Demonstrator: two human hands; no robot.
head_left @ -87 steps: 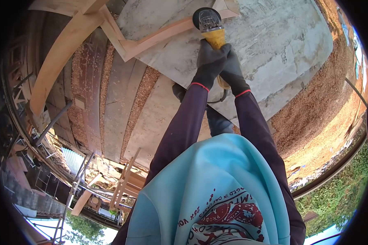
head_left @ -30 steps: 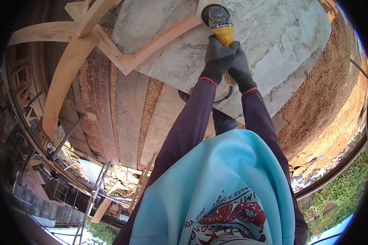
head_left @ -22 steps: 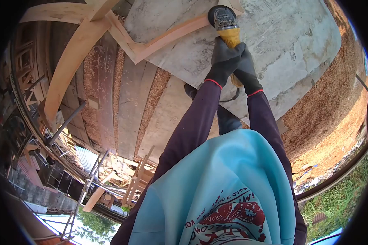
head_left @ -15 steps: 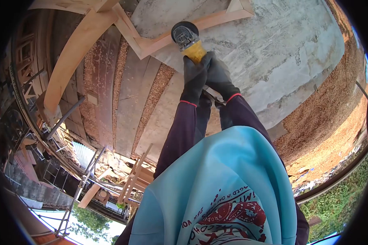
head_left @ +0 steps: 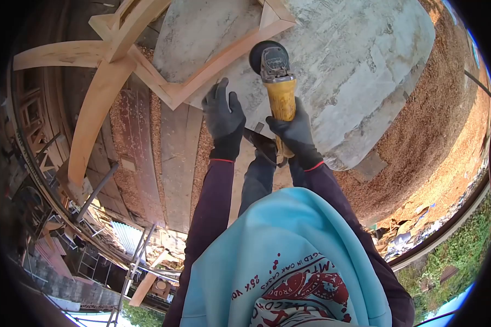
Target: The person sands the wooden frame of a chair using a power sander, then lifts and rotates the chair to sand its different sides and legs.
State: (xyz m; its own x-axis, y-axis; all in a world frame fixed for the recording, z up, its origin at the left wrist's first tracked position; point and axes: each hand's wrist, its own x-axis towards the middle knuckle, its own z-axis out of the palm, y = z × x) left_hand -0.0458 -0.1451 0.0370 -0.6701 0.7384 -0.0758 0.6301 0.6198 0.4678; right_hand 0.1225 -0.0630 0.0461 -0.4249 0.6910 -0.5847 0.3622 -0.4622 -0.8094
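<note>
Yellow-cased, looks stiff, fairly heavy: grinder [head_left: 276,79], best held by its barrel [head_left: 282,103], clasped within right fingers [head_left: 301,110], with left fingers [head_left: 222,91] empty.

Sunlight brightens the sawdust [head_left: 447,169] at right, while the bowed, black-rimmed left edge is dim, perhaps blurred

We see left hand [head_left: 224,117] has let go of yellow power tool [head_left: 281,101], now spread near wooden frame [head_left: 218,66]; right hand [head_left: 294,131] grips tool alone.
</note>
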